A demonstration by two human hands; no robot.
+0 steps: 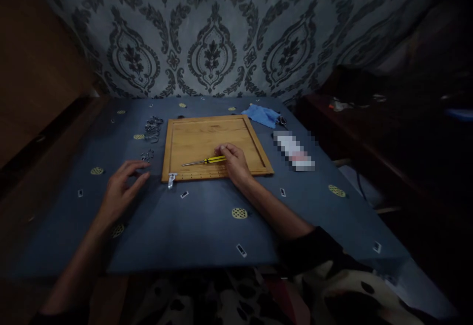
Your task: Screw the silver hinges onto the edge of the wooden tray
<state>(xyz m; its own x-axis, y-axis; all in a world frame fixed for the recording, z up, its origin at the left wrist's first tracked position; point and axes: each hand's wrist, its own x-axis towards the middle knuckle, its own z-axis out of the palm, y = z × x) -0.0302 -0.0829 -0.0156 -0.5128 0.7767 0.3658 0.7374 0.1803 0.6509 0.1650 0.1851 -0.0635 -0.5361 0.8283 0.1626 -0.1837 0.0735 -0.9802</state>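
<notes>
A shallow wooden tray (192, 140) lies on a table covered by a blue cloth (192, 226). My right hand (233, 161) rests inside the tray, fingers closed round the yellow-and-black handle of a screwdriver (205, 161) whose shaft points left. A small metal hinge (172, 179) sits at the tray's near left corner. My left hand (123, 187) hovers over the cloth left of the tray, fingers spread and holding nothing, close to a few small metal pieces (147, 156).
A pile of metal hardware (153, 127) lies left of the tray. A crumpled blue rag (262, 114) sits at the back right, a blurred white object (294, 151) to the right. Patterned wallpaper rises behind. A dark side table (369, 132) stands right.
</notes>
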